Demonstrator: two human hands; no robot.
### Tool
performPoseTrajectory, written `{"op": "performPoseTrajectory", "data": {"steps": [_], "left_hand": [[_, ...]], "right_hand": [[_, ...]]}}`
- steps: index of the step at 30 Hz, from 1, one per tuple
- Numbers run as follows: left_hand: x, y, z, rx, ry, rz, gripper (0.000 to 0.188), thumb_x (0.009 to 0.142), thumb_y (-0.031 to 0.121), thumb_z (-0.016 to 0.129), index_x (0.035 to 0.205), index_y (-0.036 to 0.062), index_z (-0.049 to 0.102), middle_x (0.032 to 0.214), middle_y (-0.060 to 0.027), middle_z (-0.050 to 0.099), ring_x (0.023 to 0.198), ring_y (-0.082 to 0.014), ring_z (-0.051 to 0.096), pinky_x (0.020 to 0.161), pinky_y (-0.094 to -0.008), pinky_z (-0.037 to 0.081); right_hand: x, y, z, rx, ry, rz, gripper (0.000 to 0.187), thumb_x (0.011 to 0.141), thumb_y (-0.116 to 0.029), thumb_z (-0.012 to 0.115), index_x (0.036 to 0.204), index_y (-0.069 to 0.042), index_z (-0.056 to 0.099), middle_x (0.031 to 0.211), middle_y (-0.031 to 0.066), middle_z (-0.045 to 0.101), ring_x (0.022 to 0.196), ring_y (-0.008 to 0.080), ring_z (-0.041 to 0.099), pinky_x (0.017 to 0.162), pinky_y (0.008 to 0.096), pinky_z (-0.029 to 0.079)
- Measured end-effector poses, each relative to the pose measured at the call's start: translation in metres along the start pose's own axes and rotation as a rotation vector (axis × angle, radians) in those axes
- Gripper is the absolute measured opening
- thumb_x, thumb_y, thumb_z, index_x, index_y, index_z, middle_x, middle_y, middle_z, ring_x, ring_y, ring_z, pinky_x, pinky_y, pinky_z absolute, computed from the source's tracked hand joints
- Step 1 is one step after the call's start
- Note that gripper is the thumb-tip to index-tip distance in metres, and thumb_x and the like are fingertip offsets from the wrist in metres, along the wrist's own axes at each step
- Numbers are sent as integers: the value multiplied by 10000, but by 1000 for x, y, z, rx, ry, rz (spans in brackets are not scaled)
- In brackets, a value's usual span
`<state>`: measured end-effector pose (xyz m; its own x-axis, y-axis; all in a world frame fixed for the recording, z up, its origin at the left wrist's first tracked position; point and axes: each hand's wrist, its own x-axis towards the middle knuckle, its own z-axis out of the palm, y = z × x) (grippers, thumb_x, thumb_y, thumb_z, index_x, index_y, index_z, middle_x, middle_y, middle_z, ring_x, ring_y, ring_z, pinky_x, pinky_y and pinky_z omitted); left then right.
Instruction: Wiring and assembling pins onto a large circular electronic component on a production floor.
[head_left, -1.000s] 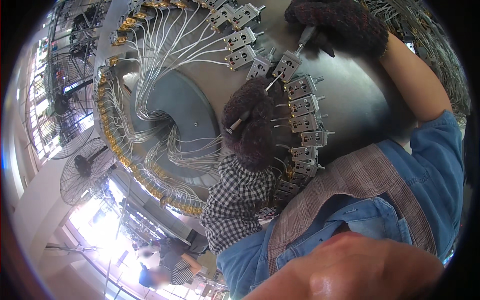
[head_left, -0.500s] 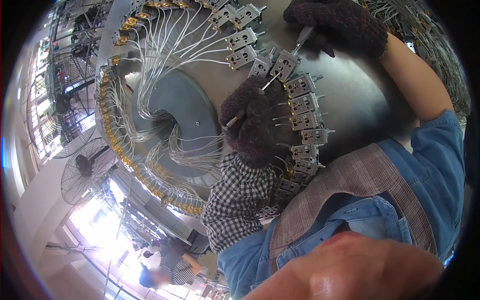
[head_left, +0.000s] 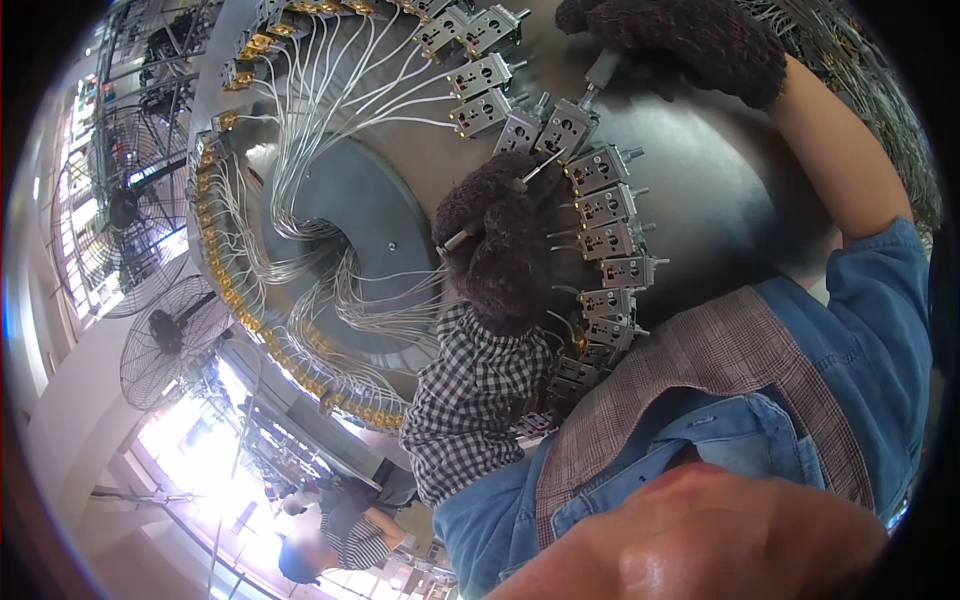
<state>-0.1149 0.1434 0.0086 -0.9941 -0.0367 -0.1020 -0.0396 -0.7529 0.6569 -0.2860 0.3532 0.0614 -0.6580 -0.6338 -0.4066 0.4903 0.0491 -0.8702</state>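
Observation:
My left hand (head_left: 495,240), in a dark knit glove under a checked sleeve, is closed around a thin screwdriver (head_left: 541,170). Its shaft points up and right at a small metal switch box (head_left: 567,128); I cannot tell whether the tip touches. A metal end of the tool shows at the glove's other side. At the top my right hand (head_left: 680,45), also gloved, has its fingers curled around a grey cylindrical piece (head_left: 602,70), which sits at the stem of that same box. Most of the right fingers are hidden.
A row of similar metal boxes (head_left: 606,207) with stems lines the round metal table (head_left: 700,190). White wires (head_left: 300,180) run from its centre hub to boxes and brass-coloured parts (head_left: 240,300). Wire bundles hang upper right. Fans (head_left: 165,330) and another person (head_left: 345,540) are at left.
My right hand has shifted slightly up, and its lower finger no longer shows beneath the glove. The left hand and screwdriver have moved and turned only a little.

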Motion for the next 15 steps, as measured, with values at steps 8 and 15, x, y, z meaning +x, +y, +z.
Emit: {"op": "performPoseTrajectory", "data": {"steps": [8, 15], "left_hand": [[-2, 4, -5, -79, -113, -47, 424, 913, 131, 544, 1288, -30, 428, 1228, -277, 509, 1110, -415, 570, 922, -549, 507], [2, -12, -10, 128, -80, 231, 385, 910, 145, 555, 1240, -27, 454, 1204, -265, 521, 1106, -412, 571, 912, -535, 513]], "right_hand": [[-5, -4, 1, -22, -91, -70, 251, 931, -104, 576, 1167, -20, 562, 943, 170, 697, 764, 221, 694, 573, 267, 529], [-2, -15, 4, -333, 21, -60, 269, 933, -184, 603, 1136, -8, 590, 946, 125, 700, 722, 162, 663, 579, 262, 520]]}}
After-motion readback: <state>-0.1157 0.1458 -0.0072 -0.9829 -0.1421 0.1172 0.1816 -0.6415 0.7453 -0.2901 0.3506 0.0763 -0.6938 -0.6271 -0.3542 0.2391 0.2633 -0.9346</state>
